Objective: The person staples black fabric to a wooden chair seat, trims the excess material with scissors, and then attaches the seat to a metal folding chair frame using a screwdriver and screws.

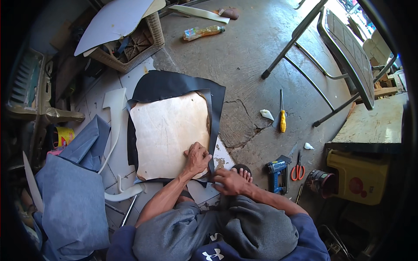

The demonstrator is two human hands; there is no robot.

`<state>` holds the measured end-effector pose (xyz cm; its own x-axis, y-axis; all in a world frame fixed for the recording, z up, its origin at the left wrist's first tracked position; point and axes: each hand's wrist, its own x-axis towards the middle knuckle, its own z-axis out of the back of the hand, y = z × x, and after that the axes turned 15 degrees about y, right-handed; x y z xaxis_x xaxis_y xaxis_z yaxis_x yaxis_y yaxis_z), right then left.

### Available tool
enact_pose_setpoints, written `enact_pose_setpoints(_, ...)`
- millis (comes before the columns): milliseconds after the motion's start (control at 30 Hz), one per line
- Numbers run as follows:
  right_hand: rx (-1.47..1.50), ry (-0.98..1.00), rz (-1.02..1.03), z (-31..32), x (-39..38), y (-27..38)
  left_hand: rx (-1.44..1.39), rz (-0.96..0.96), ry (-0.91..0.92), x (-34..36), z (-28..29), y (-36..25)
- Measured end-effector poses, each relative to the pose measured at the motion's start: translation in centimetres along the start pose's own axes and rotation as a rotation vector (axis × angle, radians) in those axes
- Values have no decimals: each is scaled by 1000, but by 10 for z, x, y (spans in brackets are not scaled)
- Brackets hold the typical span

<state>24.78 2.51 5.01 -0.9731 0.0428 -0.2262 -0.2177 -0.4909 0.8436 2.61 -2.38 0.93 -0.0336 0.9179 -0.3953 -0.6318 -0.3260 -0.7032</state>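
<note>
A pale, roughly square board [167,130] with rounded corners lies on a larger piece of black sheet material [174,82], which sticks out past its edges. My left hand [198,159] presses on the board's near right part with its fingers curled under, and nothing shows in them. At the near right corner, my right hand [230,181] has its fingers closed on the edge of the black sheet material. The exact fingertip grip is partly hidden by the hand.
To the right lie a yellow-handled screwdriver [282,117], a blue staple gun [277,175] and orange-handled scissors [298,170]. A folding chair [344,56] stands beyond them. Blue-grey fabric [72,204] is heaped at left. A wicker basket [150,43] and plastic bottle [202,32] are farther off.
</note>
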Motion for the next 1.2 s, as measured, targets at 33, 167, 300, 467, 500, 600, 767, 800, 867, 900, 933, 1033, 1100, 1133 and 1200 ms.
enact_pose_setpoints(33, 15, -98, -28, 9, -21, -2, -45, -21, -15, -2, 1, 4)
enact_pose_setpoints(167, -195, -559, -747, 24, -111, -25, -84, -81, -45, -7, 1, 10)
enact_pose_setpoints(300, -34, -495, -1012, -5, -186, -46, -57, -85, -45, -6, -1, 9)
enact_pose_setpoints(467, 305, -658, -1212, -32, -192, -57, 4, -85, 3, -7, 2, 10)
enact_pose_setpoints(500, 231, -766, -1215, -28, -186, -55, 13, -106, -10, -8, 2, 10)
enact_pose_setpoints(600, 291, -897, -1171, 3, -162, -44, 22, -99, 1, -10, 3, 12)
enact_pose_setpoints(767, 128, -167, -715, 81, -104, -18, 36, -137, 17, -8, 6, 12)
enact_pose_setpoints(800, 80, -53, -564, 87, -82, -17, 36, -106, 42, -7, 6, 11)
enact_pose_setpoints(867, -28, 60, -508, 94, -40, -14, 49, -126, 32, -7, 7, 11)
enact_pose_setpoints(900, -83, 110, -460, 94, -25, -12, 56, -84, 65, -7, 6, 11)
enact_pose_setpoints(933, -107, 162, -489, 92, -16, -10, 64, -114, 45, -8, 6, 10)
enact_pose_setpoints(1033, -181, 260, -523, 92, 5, -11, 89, -90, 67, -6, 5, 12)
enact_pose_setpoints(1100, -181, 237, -481, 90, 10, -10, 83, -110, 40, -5, 6, 12)
enact_pose_setpoints(1133, -176, 252, -498, 88, 10, -8, 74, -104, 55, -6, 6, 12)
enact_pose_setpoints(1200, -214, 249, -468, 86, 14, -7, 94, -115, 49, -4, 7, 12)
